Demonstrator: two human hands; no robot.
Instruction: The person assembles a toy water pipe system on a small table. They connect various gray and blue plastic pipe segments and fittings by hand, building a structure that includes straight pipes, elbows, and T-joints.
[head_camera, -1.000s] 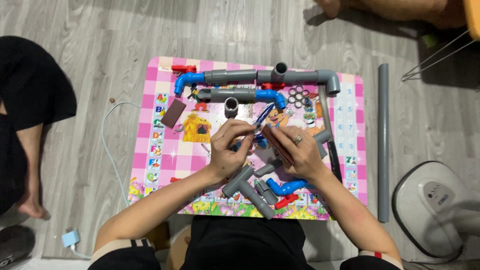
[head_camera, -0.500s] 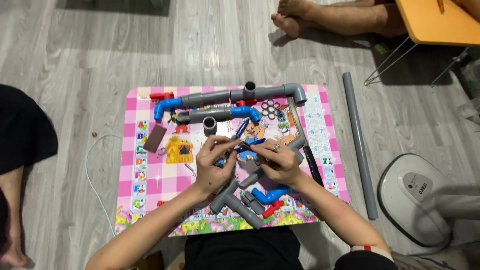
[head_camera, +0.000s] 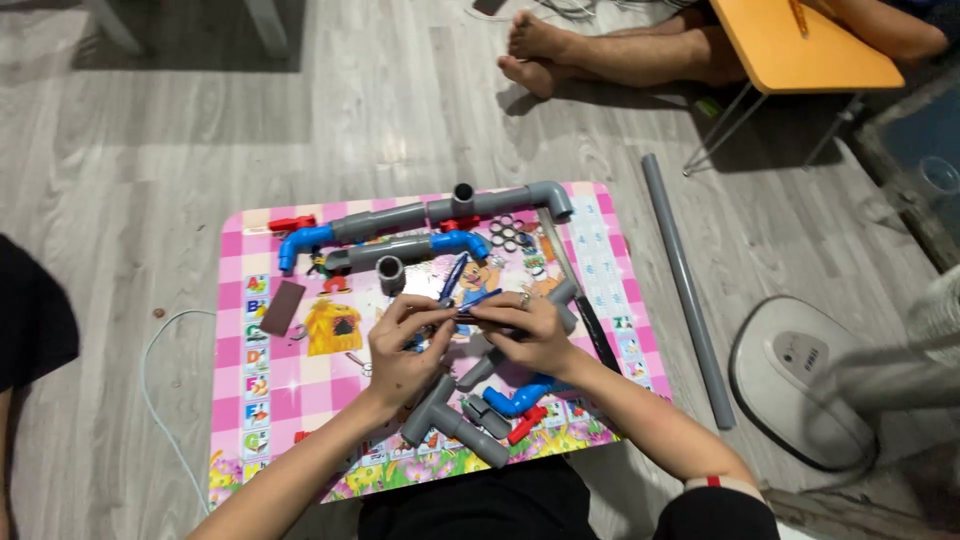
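Both hands meet over the middle of the pink play table (head_camera: 240, 400): left hand (head_camera: 405, 345) and right hand (head_camera: 530, 328) each pinch an end of a thin blue tool (head_camera: 478, 298), fingers clenched on it, grey pipe tee (head_camera: 450, 420) at the near edge, pipe run (head_camera: 440, 212) along the far edge.

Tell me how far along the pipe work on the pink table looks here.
Done: two grey-and-blue pipe runs lie joined at the far edge of the pink table. In hand: the left hand and right hand together hold a thin blue tool. Left: loose grey fittings and a blue elbow lie unjoined near the body.
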